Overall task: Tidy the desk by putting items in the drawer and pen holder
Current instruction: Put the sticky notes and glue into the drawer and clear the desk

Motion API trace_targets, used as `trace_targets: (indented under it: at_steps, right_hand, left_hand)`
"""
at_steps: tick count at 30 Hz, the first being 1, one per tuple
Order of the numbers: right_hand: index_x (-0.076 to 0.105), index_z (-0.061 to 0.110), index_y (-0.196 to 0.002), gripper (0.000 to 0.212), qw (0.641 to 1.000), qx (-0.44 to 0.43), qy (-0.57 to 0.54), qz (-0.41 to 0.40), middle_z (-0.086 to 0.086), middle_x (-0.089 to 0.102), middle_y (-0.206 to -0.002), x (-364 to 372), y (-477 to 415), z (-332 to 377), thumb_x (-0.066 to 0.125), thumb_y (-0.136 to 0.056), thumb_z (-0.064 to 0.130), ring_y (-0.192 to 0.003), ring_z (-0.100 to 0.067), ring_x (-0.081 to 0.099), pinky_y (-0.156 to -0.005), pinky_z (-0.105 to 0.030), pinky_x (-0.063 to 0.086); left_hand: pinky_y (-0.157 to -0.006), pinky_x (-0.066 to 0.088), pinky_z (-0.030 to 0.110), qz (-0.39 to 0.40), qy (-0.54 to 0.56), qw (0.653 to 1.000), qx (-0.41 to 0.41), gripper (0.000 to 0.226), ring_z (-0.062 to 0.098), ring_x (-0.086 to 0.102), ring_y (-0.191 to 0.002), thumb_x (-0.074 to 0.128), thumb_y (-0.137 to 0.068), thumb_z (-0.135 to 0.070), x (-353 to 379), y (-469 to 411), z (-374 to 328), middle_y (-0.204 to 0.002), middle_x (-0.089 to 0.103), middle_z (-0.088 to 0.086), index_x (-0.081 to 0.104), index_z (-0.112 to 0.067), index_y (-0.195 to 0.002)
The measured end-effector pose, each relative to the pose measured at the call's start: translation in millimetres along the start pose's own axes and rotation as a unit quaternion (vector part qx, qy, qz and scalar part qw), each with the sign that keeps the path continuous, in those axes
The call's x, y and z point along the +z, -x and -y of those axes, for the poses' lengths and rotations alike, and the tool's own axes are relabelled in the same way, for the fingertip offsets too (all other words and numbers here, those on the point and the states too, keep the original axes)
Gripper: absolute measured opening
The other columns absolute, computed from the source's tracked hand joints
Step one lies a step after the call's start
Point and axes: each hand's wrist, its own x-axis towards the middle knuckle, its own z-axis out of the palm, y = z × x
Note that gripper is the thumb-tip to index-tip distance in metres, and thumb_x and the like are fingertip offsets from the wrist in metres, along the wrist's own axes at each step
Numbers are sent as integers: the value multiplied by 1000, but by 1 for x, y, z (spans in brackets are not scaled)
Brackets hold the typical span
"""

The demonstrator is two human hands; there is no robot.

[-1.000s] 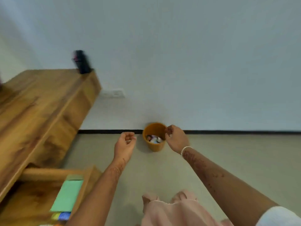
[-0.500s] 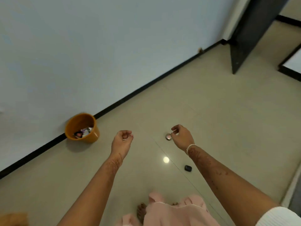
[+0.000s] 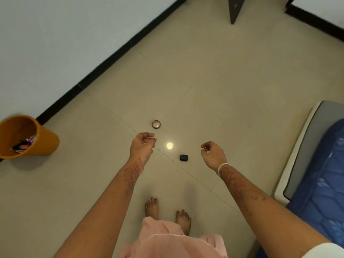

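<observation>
The desk, the drawer and the pen holder are out of view; the camera looks down at a beige tiled floor. My left hand [image 3: 143, 146] hangs over the floor with its fingers curled and thumb against forefinger. My right hand [image 3: 213, 155] is curled the same way. A thin pale line shows at each hand's fingertips; I cannot tell if it is a held thing. On the floor lie a small round shiny object [image 3: 156, 124] just beyond my left hand and a small black case [image 3: 184, 157] between my hands.
An orange bin [image 3: 44, 144] with wrappers inside stands at the left by the wall. A blue mattress on a white frame [image 3: 320, 174] fills the right edge. A dark furniture leg [image 3: 235, 10] stands at the top. My bare feet [image 3: 167, 213] are below.
The view has swung right, from the wooden desk and open drawer to the floor. The bin has slid to the left edge. My right hand has left the bin's rim.
</observation>
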Motion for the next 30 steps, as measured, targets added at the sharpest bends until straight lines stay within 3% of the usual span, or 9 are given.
trace_targets:
  at_steps: [4,7,12,15,20,22,25,27,30]
  right_hand:
    - [64,18,-108,22,998,7,50,30,-6,57,-116,43,-48,-48,58,-87,16,-101,-23,58,-89,-32,48]
    - [63,18,-112,25,997,14,61,42,-5,54,-122,84,-90,-79,59,-87,18,-111,-26,56,-96,-38,47]
    - [62,15,-110,21,996,0,84,44,-2,63,-110,166,-170,-148,58,-89,15,-105,-22,58,-87,-32,48]
    - [60,16,-116,25,983,-26,178,33,-5,54,-124,216,-220,-199,59,-91,16,-118,-24,48,-91,-33,46]
    - [51,18,-132,51,965,-68,240,83,-3,46,-134,271,-281,-256,69,-85,27,-123,-24,45,-98,-35,45]
    - [48,20,-134,62,958,-89,253,100,-3,44,-133,285,-294,-267,74,-80,33,-121,-24,45,-96,-38,47]
    - [50,23,-131,66,949,-123,267,112,-2,42,-128,301,-309,-276,78,-74,38,-116,-22,45,-92,-37,49]
    - [51,20,-124,61,942,-148,284,101,-2,43,-124,308,-316,-279,79,-73,37,-113,-23,46,-90,-36,49]
    - [45,20,-114,54,926,-182,313,105,-1,49,-116,312,-325,-280,78,-73,35,-106,-22,49,-83,-36,49]
  left_hand:
    - [-75,52,28,18,-2,999,-30,15,11,59,-79,62,-90,-11,39,-55,50,-97,64,3,63,-17,-104]
    - [-74,51,28,16,-21,998,-48,16,12,59,-79,60,-90,-9,59,-106,98,-99,65,6,62,-15,-105]
    - [-73,51,28,1,-53,997,-54,15,11,58,-77,56,-91,-7,87,-214,181,-101,65,6,61,-14,-103]
    - [-65,48,24,-9,-63,997,-50,18,10,56,-71,55,-91,-4,100,-286,226,-99,64,5,61,-12,-106]
    - [-61,45,24,-19,-60,998,-24,15,11,53,-66,53,-92,-3,119,-380,263,-98,62,8,58,-13,-102]
    - [-66,48,27,-15,-71,997,-10,14,13,55,-69,55,-91,-5,124,-405,267,-99,62,6,58,-14,-100]
    - [-76,50,33,-12,-99,995,8,8,19,57,-83,57,-91,-10,125,-435,267,-99,62,6,60,-16,-95]
    - [-71,50,30,-21,-99,995,17,2,20,57,-84,58,-93,-16,123,-452,267,-98,61,7,60,-15,-94]
    - [-65,49,29,-43,-104,993,24,17,22,57,-83,58,-95,-30,119,-476,273,-96,61,9,59,-13,-97]
